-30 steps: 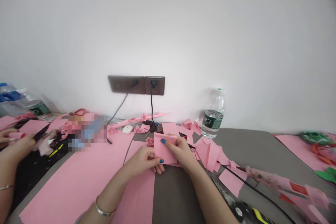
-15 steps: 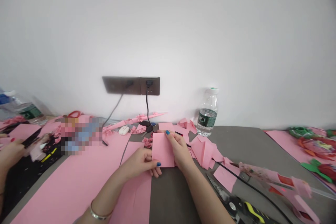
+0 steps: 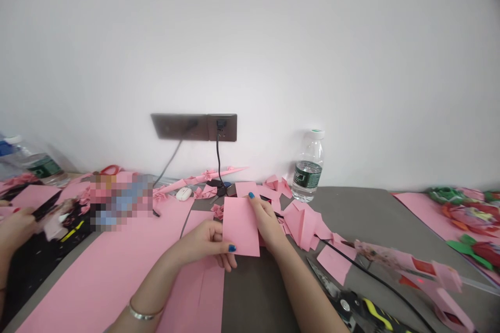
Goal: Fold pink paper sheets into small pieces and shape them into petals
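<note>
A square piece of pink paper (image 3: 241, 226) is held up between both hands over the grey table. My left hand (image 3: 207, 242) pinches its lower left edge, thumb in front and fingers behind. On the right side, my right hand (image 3: 269, 223) grips it with the thumb near the top edge; its other fingers are hidden behind the sheet. Large pink paper sheets (image 3: 117, 265) lie under and beside my left forearm. Folded pink paper pieces (image 3: 302, 223) are heaped just right of my right hand.
Scissors (image 3: 344, 302) and a pink glue gun (image 3: 425, 276) with a black cord lie at right. A water bottle (image 3: 308, 166) stands by the wall. Paper flowers (image 3: 469, 218) sit far right. Another person's hand (image 3: 17, 229) is at far left, near a white mouse (image 3: 183, 194).
The pink paper has tilted slightly and shows a bit larger, its lower edge now lower. Both hands keep hold of it, the left having shifted slightly left and down.
</note>
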The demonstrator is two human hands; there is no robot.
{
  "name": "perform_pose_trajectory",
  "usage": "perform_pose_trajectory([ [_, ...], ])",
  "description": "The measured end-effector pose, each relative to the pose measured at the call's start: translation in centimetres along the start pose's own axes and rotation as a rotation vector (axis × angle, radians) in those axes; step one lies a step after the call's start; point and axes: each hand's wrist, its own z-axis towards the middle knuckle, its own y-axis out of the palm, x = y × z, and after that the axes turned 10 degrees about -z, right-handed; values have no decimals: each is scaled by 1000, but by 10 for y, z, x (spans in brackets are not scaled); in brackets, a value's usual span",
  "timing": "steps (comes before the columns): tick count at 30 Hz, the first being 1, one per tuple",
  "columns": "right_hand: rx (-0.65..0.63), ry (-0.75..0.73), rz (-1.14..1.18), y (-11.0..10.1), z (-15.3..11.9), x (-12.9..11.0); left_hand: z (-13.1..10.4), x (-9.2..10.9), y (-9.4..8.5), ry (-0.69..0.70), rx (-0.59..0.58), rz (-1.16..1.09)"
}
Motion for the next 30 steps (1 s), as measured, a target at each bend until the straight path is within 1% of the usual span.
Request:
perform_pose_trajectory([
  [1, 18, -29, -60, 0, 1, 1, -1, 0, -1, -4, -5, 3],
  [3, 13, -63, -120, 0, 3, 3, -3, 0, -3, -15, -21, 5],
  [7, -65, -61, -139, 0, 2, 3, -7, -1, -6, -34, -107, -3],
  [8, -92, -56, -142, 0, 2, 2, -7, -2, -7, -38, -107, -18],
  [9, -121, -49, -144, -1, 0, 2, -7, -2, -8, -31, -76, -45],
  [11, -211, -40, -153, -1, -2, 2, -5, -4, -9, 12, 44, -108],
  [13, -349, -50, -169, -1, -5, 1, -3, -3, -11, 79, 169, -121],
  [14, -417, -65, -184, -1, -6, 1, -2, -2, -11, 111, 210, -88],
  [15, -474, -86, -206, 0, -6, 2, -2, 0, -11, 133, 232, -34],
  [17, -530, -129, -259, 0, -7, 2, -2, 3, -10, 147, 241, 89],
  [21, -561, -154, -326, 0, -8, 1, -2, 4, -7, 105, 212, 225],
  [25, -593, -164, -334, 1, -10, -1, 1, 1, -6, 184, 230, 318],
  [27, -584, -166, -314, 2, -10, -2, 1, 1, -6, 216, 226, 352],
  [30, -537, -153, -255, -3, -9, -3, -4, 4, -10, 214, 246, 356],
])
